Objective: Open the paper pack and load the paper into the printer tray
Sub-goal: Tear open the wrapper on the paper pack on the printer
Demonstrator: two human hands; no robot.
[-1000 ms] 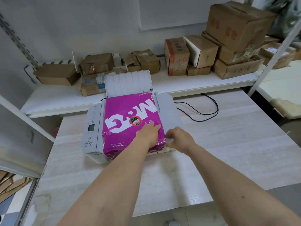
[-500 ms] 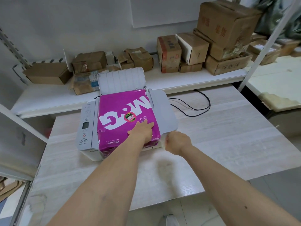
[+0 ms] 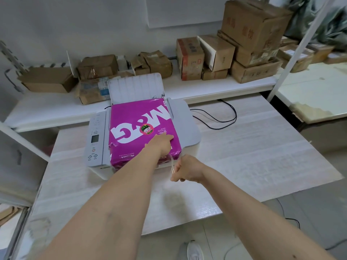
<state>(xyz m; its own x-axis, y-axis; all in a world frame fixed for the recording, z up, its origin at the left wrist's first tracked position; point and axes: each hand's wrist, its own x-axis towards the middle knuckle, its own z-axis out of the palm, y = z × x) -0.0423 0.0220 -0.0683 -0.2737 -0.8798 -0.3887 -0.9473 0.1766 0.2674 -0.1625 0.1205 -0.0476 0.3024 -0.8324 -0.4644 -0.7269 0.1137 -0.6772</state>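
Desk [image 3: 244, 147]: paper pack [image 3: 142, 128] under left hand [image 3: 161, 145] fingers, atop printer [image 3: 95, 139].

A pale wood-grain surface [image 3: 253, 156] is seen, with a white printer [image 3: 187, 132] sat on its far left part. A black cable [image 3: 221, 117] is looped across the surface just right of the printer. Behind it, a lower white shelf [image 3: 47, 113] is loaded with brown cardboard boxes [image 3: 189, 57], stacked higher toward the right. Below, a tiled floor [image 3: 206, 241] is visible, with a thin cable lying on it.
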